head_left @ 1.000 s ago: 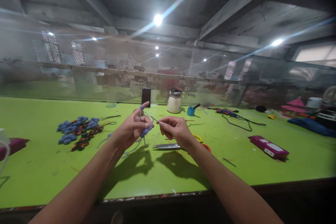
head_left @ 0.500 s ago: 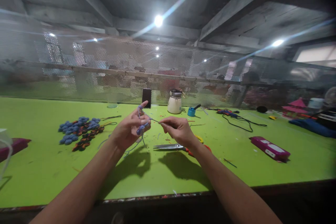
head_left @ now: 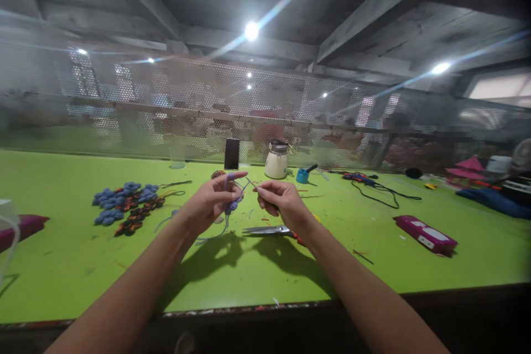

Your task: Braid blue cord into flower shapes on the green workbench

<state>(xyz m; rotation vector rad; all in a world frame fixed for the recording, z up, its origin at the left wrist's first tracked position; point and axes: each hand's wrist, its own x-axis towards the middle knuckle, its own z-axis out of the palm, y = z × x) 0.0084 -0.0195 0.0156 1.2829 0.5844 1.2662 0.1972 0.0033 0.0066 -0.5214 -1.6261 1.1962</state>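
Note:
My left hand [head_left: 208, 199] pinches a small blue-violet crochet piece [head_left: 233, 206] between thumb and fingers. Its index finger points out to the right, with the blue yarn [head_left: 229, 177] passing over it. Opposite, my right hand [head_left: 285, 201] is closed on a thin crochet hook [head_left: 251, 182], whose tip meets a strand of the yarn in the gap between the hands. A loose yarn tail hangs under the left hand. Below the right hand lie scissors [head_left: 266, 230], blades pointing left, their handles partly hidden by the wrist.
Left of my hands sit blue crocheted flowers [head_left: 110, 199] and black-orange ones [head_left: 139, 214]. Farther back stand a phone [head_left: 232, 154], a cream jar [head_left: 276, 160] and a blue pot [head_left: 302, 176]. A magenta box [head_left: 426, 235] and a dark cord [head_left: 385, 194] lie to the right.
The left index finger has tipped from pointing up to nearly level. The hook's tip has swung upward, and the yarn between the hands now crosses near it.

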